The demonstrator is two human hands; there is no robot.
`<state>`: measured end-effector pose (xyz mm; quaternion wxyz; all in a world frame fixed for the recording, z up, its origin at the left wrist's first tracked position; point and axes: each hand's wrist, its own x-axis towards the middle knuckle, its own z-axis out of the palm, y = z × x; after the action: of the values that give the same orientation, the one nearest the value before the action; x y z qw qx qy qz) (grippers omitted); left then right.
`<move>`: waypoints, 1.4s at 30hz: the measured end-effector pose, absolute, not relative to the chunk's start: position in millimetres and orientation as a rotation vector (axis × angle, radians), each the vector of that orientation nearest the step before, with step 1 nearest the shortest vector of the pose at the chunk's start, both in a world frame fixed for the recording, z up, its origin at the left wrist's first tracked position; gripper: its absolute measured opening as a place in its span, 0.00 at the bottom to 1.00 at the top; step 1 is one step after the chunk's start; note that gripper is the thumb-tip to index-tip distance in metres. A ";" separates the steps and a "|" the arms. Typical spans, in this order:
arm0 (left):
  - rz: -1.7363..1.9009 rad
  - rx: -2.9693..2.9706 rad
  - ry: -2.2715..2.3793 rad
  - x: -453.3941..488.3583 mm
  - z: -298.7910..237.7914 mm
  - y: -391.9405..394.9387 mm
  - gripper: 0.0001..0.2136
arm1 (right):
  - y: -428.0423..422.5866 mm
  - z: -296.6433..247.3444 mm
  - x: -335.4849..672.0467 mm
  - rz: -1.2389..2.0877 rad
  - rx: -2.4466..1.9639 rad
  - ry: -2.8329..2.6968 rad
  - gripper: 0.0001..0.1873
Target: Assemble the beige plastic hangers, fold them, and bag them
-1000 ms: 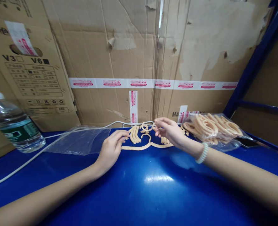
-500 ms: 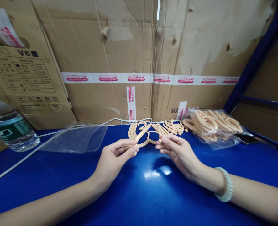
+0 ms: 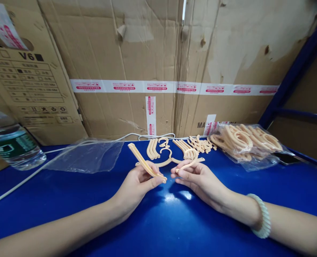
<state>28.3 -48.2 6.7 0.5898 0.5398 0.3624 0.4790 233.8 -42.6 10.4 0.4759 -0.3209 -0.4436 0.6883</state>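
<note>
My left hand pinches a beige plastic hanger arm near its lower end, its other end slanting up to the left. Closed on a beige hanger hook is my right hand, with the curve of the hook pointing up. A small gap separates the two held pieces. Just beyond my hands lies a joined hanger on the table, partly hidden by my fingers. Behind it are a row of hanger arms, a second row of arms and a pile of loose hooks.
On the blue table a clear bag of beige hanger parts sits at right, over a dark flat object. At left are a plastic sheet, a white cable and a water bottle. Cardboard stands behind.
The hanger arm in my left hand has swung so its free end points up left. The hook in my right hand now shows its curve upward. Both hands are slightly lower.
</note>
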 end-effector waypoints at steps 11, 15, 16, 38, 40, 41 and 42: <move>1.088 1.503 0.954 30.8 8.8 -52.2 0.10 | -41.8 6.9 235.4 1.658 -0.804 -1.380 0.11; 1.056 1.633 0.902 29.5 9.5 -53.7 0.08 | -40.6 6.8 234.2 1.662 -0.806 -1.428 0.12; 1.052 1.650 0.894 29.2 9.8 -54.4 0.08 | -40.2 6.9 234.0 1.664 -0.810 -1.434 0.12; 1.012 1.682 0.959 32.5 8.9 -60.8 0.11 | -43.6 6.7 223.8 1.575 -0.829 -1.433 0.17; 1.000 1.640 0.986 33.4 7.5 -61.6 0.13 | -43.4 5.9 224.5 1.585 -0.823 -1.445 0.17; 0.996 1.635 0.995 33.8 7.0 -61.8 0.13 | -43.5 5.5 224.6 1.588 -0.823 -1.453 0.17; 0.990 1.641 1.001 34.2 6.6 -61.9 0.13 | -43.6 5.4 224.5 1.587 -0.825 -1.463 0.17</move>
<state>34.2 -61.9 6.6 0.4702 0.6699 0.4087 0.4039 224.5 -43.6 5.4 0.4035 -0.3266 -0.5793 0.6285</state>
